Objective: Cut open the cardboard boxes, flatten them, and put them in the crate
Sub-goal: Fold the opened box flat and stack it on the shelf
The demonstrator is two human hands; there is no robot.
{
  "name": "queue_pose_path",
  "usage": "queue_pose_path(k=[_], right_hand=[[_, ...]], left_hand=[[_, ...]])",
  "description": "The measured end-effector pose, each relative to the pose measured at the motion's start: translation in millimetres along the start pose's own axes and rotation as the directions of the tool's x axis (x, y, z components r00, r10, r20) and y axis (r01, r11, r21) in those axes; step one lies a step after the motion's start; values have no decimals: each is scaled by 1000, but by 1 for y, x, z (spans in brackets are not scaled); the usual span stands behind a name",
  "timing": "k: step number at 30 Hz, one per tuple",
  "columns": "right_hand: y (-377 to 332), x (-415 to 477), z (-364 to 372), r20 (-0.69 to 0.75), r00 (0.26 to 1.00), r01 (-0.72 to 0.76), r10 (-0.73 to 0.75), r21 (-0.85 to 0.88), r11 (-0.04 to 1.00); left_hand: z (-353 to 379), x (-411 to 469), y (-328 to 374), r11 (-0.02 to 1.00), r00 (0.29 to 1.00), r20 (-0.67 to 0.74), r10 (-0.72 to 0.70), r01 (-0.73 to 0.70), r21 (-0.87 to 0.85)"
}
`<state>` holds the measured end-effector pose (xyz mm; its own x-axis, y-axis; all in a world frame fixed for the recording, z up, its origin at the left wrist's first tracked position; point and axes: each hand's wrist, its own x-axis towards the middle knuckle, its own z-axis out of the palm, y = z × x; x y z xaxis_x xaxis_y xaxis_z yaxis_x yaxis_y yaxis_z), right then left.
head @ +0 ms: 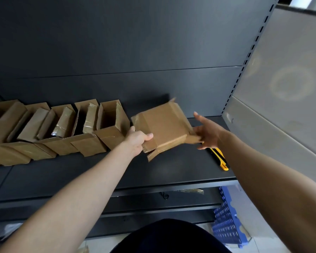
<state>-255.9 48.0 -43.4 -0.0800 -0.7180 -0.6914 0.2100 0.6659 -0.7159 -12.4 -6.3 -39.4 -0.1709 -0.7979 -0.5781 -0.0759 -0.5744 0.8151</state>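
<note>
A brown cardboard box (164, 127) with loose taped flaps is tilted above the dark shelf (117, 172). My left hand (138, 138) grips its lower left corner, thumb on top. My right hand (207, 132) is at the box's right flap with its fingers spread and straight, touching the flap's edge. A yellow and black box cutter (219, 158) lies on the shelf just below my right hand. A blue perforated crate (226, 221) stands on the floor at the lower right, below the shelf.
A row of several opened cardboard boxes (62, 128) leans along the shelf's left half against the dark back panel. A grey side wall (281, 88) closes the shelf on the right. A lower shelf edge runs below.
</note>
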Motion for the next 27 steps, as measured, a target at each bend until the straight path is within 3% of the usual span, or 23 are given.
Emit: queue_pose_path(k=[4,7,9,12,14,17,23,27], right_hand=[[-1,-4,7,-79,997,-2,-7,-114,993],[0,-5,9,-111,993,32,-41,-82,996],[-1,-6,9,-85,995,44,-46,-30,999],[-3,-9,6,15,996,85,-85,-34,996],[-3,-13,8,89,992,96,-89,-71,993],[-3,-12,10,179,979,109,-102,-30,994],[-6,-2,22,-92,995,51,-49,19,999],[-4,4,19,-210,977,43,-28,68,997]], left_hand=[[9,-8,-1,959,996,38,86,-93,267],[8,-7,-1,926,993,39,111,-117,358],[6,-10,-1,936,994,78,80,-102,338],[1,-10,-1,990,988,152,21,-42,135],[-3,-8,0,1000,996,92,5,-5,0],[-5,-3,2,998,999,-31,43,-42,40],[5,-7,2,987,991,49,123,-127,97],[1,-2,-5,949,985,-18,170,-159,272]])
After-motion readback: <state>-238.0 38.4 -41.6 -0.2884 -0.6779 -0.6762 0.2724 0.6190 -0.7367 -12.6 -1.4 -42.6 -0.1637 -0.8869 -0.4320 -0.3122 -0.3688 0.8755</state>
